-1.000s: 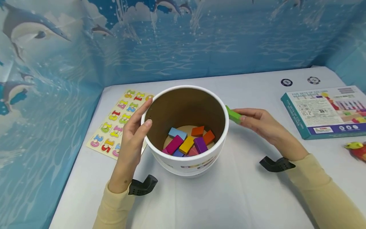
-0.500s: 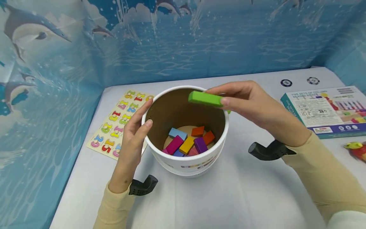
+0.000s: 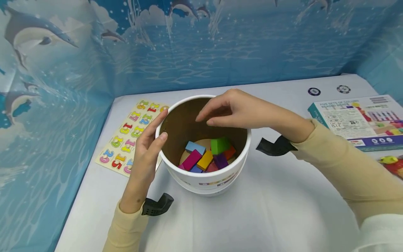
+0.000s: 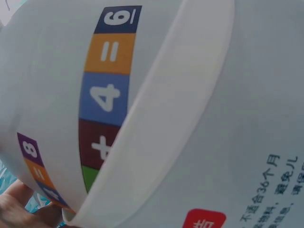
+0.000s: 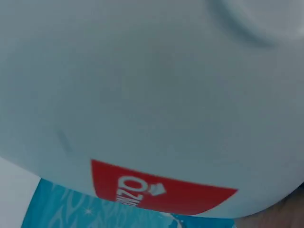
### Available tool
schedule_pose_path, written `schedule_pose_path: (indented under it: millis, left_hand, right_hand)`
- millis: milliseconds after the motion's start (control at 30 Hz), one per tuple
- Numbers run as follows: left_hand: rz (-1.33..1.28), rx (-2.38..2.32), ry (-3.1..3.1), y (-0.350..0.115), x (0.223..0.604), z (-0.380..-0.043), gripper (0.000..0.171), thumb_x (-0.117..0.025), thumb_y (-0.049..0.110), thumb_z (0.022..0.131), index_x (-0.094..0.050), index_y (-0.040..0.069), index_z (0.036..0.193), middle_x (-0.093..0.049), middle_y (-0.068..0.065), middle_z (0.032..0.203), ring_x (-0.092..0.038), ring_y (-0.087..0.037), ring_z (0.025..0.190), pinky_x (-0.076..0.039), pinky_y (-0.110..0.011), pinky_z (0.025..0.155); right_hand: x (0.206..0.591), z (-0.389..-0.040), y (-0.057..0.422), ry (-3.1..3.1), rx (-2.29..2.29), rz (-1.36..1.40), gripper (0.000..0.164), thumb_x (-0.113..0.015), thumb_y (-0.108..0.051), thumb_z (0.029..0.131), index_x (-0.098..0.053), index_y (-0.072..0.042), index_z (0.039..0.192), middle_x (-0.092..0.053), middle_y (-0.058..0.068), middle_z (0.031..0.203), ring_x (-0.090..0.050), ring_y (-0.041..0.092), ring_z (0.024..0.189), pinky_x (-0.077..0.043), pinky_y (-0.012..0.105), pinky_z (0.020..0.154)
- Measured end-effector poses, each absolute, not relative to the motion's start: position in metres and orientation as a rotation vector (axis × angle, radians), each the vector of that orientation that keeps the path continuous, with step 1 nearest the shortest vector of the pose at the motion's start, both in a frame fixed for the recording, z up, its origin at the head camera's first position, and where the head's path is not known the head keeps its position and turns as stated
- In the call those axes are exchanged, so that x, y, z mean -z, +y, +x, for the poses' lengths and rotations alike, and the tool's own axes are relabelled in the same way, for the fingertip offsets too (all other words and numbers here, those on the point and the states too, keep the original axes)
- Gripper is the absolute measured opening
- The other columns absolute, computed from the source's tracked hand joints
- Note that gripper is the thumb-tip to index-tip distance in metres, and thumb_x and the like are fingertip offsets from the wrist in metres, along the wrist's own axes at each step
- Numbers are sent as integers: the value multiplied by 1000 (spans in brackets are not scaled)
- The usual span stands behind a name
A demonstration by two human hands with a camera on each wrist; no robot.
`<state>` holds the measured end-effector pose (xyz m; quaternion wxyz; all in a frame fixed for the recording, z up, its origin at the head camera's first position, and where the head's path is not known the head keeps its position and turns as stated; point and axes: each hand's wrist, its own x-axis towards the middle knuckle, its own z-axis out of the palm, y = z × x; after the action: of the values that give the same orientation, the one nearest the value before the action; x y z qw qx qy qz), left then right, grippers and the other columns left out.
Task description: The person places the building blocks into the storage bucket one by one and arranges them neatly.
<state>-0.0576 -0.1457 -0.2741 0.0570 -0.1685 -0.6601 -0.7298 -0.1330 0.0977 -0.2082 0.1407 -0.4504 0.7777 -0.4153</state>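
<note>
A white bucket [image 3: 204,179] with a brown inside stands on the table. My left hand [image 3: 146,148] holds its left rim, thumb at the edge and fingers along the outer wall. In the left wrist view, part of that hand [image 4: 19,206] shows beside the bucket wall [image 4: 52,71]. My right hand [image 3: 233,110] hangs over the right rim with thumb and fingers apart and nothing between them. Inside the bucket, a green block [image 3: 219,145] lies over orange and purple [image 3: 221,161] blocks. Beside these are light blue [image 3: 196,147], magenta [image 3: 192,160] and yellow [image 3: 206,160] blocks.
A number puzzle board [image 3: 126,136] lies left of the bucket, partly behind my left hand. At right are a teal-edged box [image 3: 355,122], two round chips, one a black chip [image 3: 314,91], and a red and yellow-green object [image 3: 393,162]. A blue dolphin-print curtain [image 3: 201,52] rises behind the table.
My right hand has brought green from the bucket's right side over the rim and let it go; green now lies among the blocks inside. My left hand has stayed at the rim.
</note>
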Motion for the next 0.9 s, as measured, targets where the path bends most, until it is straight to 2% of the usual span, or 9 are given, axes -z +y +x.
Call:
schedule_pose_path:
  millis: [167, 367, 467, 567, 633, 700, 900]
  left_hand:
    - [-520, 2203, -1997, -146, 276, -59, 49, -41, 2, 85, -38, 6, 135, -33, -3, 140, -24, -17, 129, -29, -48, 100]
    - [-517, 2203, -1999, -146, 276, -59, 49, -41, 2, 85, -38, 6, 134, -33, -3, 140, -25, -17, 129, -28, -49, 100]
    - [-519, 2206, -2000, -146, 275, -59, 49, -41, 2, 85, -38, 6, 134, -32, -4, 140, -25, -17, 129, -28, -49, 100]
    - [-512, 2203, -2002, -146, 275, -59, 49, -41, 2, 85, -38, 6, 134, -33, -3, 140, -25, -16, 129, -29, -49, 100]
    - [-512, 2206, -2000, -147, 274, -58, 49, -41, 2, 86, -38, 5, 134, -33, -2, 140, -24, -16, 129, -28, -49, 100]
    - [-509, 2208, -2002, -147, 274, -58, 49, -41, 2, 86, -38, 6, 134, -33, -1, 140, -25, -17, 129, -29, -49, 100]
    - [-511, 2196, -2001, -147, 274, -59, 49, -41, 3, 85, -39, 6, 134, -34, -3, 140, -25, -17, 129, -31, -49, 98]
  right_hand:
    - [218, -141, 109, 2299, 1504, -1158, 27, -56, -13, 86, -61, -9, 112, -60, 3, 112, -56, 15, 101, -47, 28, 83]
    - [265, -174, 142, 2338, 1927, -713, 32, -55, -19, 87, -58, -8, 117, -56, 6, 117, -50, 20, 110, -40, 31, 94]
    - [307, -190, 160, 2434, 1801, -531, 39, -55, -25, 87, -52, -11, 124, -50, 5, 126, -42, 20, 119, -33, 38, 100]
    - [347, -201, 175, 2533, 1504, -433, 49, -56, -28, 86, -43, -15, 132, -37, 6, 138, -27, 23, 129, -21, 50, 103]
    - [368, -204, 182, 2561, 1326, -433, 56, -58, -26, 85, -37, -15, 136, -28, 10, 142, -17, 28, 132, -14, 55, 103]
    - [385, -205, 187, 2602, 1162, -514, 61, -61, -22, 83, -34, -12, 137, -25, 13, 143, -13, 33, 133, -11, 57, 103]
    - [403, -204, 189, 2716, 977, -758, 63, -66, -15, 78, -38, -9, 135, -34, 17, 138, -15, 39, 131, -12, 54, 104]
